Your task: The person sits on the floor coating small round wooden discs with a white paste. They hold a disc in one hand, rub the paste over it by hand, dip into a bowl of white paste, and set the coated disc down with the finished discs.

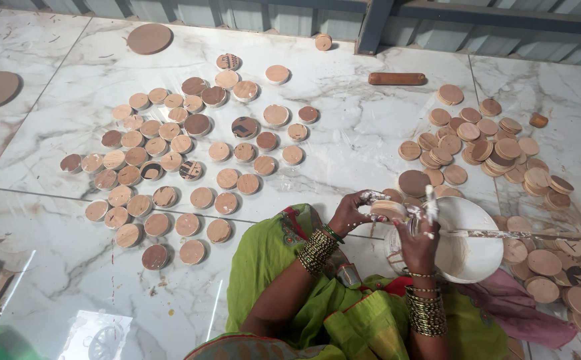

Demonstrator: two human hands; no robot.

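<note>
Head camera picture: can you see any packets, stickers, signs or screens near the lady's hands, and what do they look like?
None in view: only plain things.
White bowl: round, beside the right hand.
Wooden disc: round, tan, held in the left hand.
Wooden discs: round, brown, spread on the marble floor.

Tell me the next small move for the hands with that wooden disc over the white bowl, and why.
Probably finish the stroke, then set the disc down with the spread-out discs on the floor. The left hand holds it above the white bowl, the right hand works a white-smeared brush at it, and the laid-out discs lie singly, apart.
</note>
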